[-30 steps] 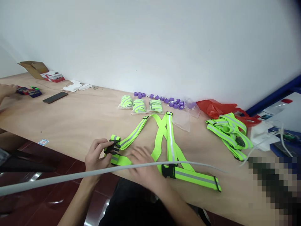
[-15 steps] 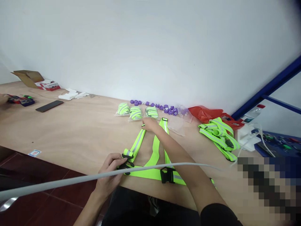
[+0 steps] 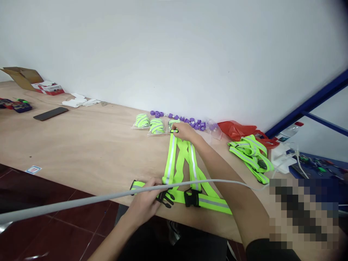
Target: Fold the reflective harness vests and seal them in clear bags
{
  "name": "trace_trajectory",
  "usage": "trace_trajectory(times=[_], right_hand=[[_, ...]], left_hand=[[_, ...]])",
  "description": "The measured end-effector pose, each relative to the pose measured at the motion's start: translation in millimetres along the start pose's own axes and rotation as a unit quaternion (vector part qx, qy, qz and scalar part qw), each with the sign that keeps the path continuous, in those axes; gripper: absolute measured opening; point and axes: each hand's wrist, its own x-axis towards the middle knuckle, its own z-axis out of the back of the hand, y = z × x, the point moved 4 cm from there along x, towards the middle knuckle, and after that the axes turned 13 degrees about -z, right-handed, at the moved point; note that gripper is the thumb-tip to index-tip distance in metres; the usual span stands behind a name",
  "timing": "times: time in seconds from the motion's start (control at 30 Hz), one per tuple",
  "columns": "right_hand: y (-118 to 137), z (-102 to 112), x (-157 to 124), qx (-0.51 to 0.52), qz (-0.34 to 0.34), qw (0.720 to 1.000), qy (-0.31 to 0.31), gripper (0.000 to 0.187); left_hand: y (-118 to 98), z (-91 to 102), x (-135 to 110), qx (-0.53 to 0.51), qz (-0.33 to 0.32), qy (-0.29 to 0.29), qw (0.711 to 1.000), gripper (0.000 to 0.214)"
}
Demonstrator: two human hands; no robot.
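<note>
A neon-yellow reflective strap harness [image 3: 214, 203] lies on the table right in front of me. My left hand [image 3: 145, 201] is closed at its near left corner, gripping a black pronged buckle [image 3: 165, 197]. Farther up, my right hand [image 3: 185, 131] pinches the top of a shoulder strap [image 3: 170, 156] beside a black slider [image 3: 174, 131]. That strap runs straight between my two hands. A second black buckle [image 3: 191, 198] sits on the waist strap, to the right of the first. My right forearm covers part of the harness.
Bagged reflective straps [image 3: 157, 126] and purple rolls [image 3: 192, 122] lie near the wall. Another loose harness [image 3: 251, 154] rests right, beside a red plastic bag [image 3: 236, 129]. A white cable [image 3: 108, 197] crosses in front of my view. A phone [image 3: 51, 114] and cardboard box [image 3: 23, 78] are left.
My right hand has carried the strap's top end up and to the right, straightening it. My left hand has shifted right with the pronged buckle. The view has turned slightly.
</note>
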Motion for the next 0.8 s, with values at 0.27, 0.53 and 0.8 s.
trace_trajectory(times=[0.27,0.53,0.8], right_hand=[[-27.8,-3.2,14.5,0.084,-0.028,0.995,-0.043,0.023],[-40.2,-14.1,24.5,0.107,-0.05,0.991,-0.056,0.022],[-28.8,-15.5,6.0,0.101,-0.052,0.991,-0.073,0.027]], left_hand=[[1.6,-23.7,-3.4,-0.016,0.102,0.123,0.987,0.051],[-2.0,-21.3,1.8,-0.02,0.089,0.126,0.988,0.045],[-8.4,31.1,-10.2,0.087,0.001,0.078,0.993,0.045]])
